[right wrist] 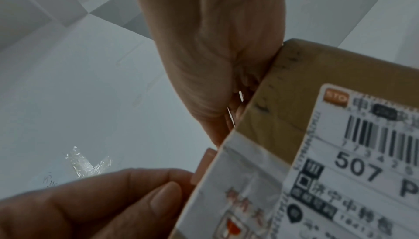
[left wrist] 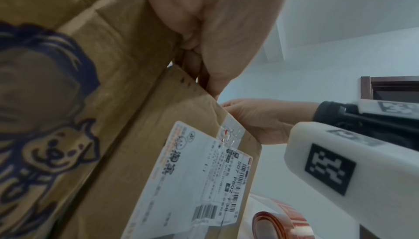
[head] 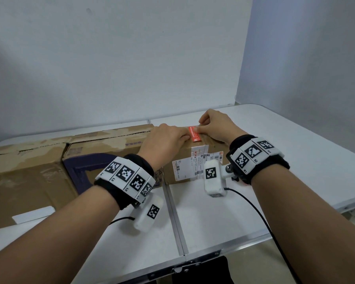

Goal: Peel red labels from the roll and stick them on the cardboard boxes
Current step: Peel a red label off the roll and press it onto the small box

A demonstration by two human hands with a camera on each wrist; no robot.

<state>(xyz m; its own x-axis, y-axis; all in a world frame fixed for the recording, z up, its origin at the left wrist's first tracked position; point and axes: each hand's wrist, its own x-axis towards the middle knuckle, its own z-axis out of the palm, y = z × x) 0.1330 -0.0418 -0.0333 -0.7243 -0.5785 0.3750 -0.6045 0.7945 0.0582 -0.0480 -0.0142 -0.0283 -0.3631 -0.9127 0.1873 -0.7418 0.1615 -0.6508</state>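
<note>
— While both hands sit on the small box [head: 195, 160], where is the label [head: 193, 134]?
— Flat on its top, by the near edge. Left hand [head: 164, 140] fingers curl, pressing it; right hand [head: 217, 126] pinches its right side. Roll [left wrist: 278, 225] lies on the table [head: 223, 218].

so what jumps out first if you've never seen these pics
A red label on top of the small box at the table's middle, with the left hand and right hand meeting on it. Next, the large boxes lined up to its left. The label roll shows only in the left wrist view, by the small box.
</note>
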